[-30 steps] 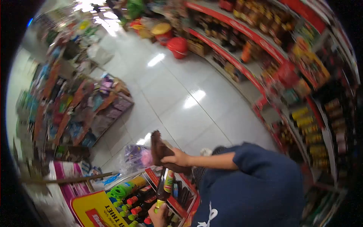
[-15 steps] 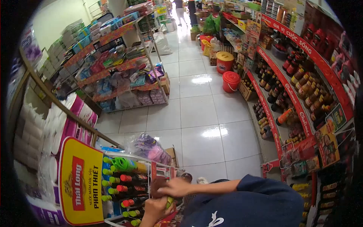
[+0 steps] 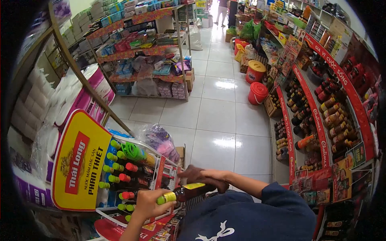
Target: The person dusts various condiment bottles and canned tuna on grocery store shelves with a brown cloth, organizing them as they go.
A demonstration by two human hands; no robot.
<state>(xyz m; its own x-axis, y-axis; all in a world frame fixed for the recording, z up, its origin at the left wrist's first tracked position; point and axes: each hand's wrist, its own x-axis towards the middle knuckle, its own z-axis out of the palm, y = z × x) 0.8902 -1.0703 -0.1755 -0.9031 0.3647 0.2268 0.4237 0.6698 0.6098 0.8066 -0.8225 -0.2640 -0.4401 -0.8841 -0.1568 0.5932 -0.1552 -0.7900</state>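
Note:
My left hand (image 3: 149, 204) is wrapped round the neck of a dark sauce bottle (image 3: 185, 193) with a green cap and yellow label. The bottle lies tilted nearly sideways in front of my body, its base toward the right. Over its lower end my right hand (image 3: 211, 174) holds a brown cloth (image 3: 220, 184); hand and cloth are partly smeared by motion. Just left of my hands stands a bottle rack (image 3: 160, 172) with several green-capped and red-capped bottles. A yellow Thái Long sign (image 3: 80, 164) fronts it.
Shelves of sauce bottles (image 3: 321, 132) line the right side. A red bucket (image 3: 257, 94) stands on the tiled floor (image 3: 215, 116) ahead. Packs of tissue rolls (image 3: 76, 100) and a shelf of packaged goods (image 3: 140, 52) are at left. A person (image 3: 220, 14) stands far back.
The bottle has come up clear of the rack and tilted sideways. My right hand has moved right with the cloth, along the bottle. The view has shifted with my head.

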